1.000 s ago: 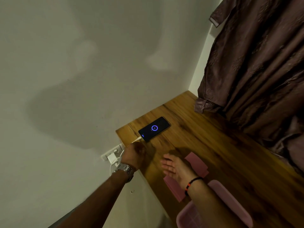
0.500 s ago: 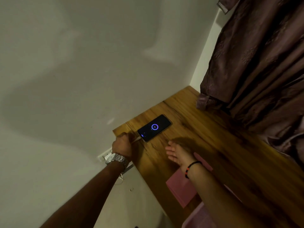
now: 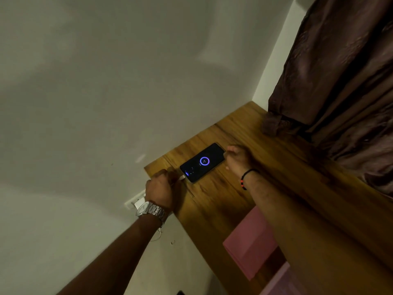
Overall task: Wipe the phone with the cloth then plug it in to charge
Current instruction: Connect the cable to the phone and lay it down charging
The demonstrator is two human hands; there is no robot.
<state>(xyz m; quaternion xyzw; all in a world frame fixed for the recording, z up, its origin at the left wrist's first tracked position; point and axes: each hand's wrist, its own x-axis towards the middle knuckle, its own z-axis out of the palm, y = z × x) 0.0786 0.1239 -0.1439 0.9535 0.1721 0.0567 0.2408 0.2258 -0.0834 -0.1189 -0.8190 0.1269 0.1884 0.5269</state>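
Plain grey-white wall fills most of the view, smooth and shadowed. To the right hangs a dark brown curtain in heavy, slightly shiny folds, its hem bunched on the far end of the table. The wooden table runs diagonally from the corner toward you, warm brown with visible grain and a flat, square edge against the wall.

Both of your forearms reach forward, bare. Your right arm stretches across the table, crossing over a pink cloth that lies flat near the table's front edge, well apart from the phone. Your right hand, with a thin black band at the wrist, is curled loosely with fingers touching the far right corner of the phone; whether it actually pinches the edge is unclear. Your left hand is closed in a fist at the table's left edge, gripping the white charging cable just beside the phone's near end. A silver metal watch circles that wrist, and a white wall socket shows just behind it.

The phone lies flat, screen up, between your two hands. It is a slim black rectangle, its screen lit with a purple-blue ring. The cable's white plug sits at its lower end.
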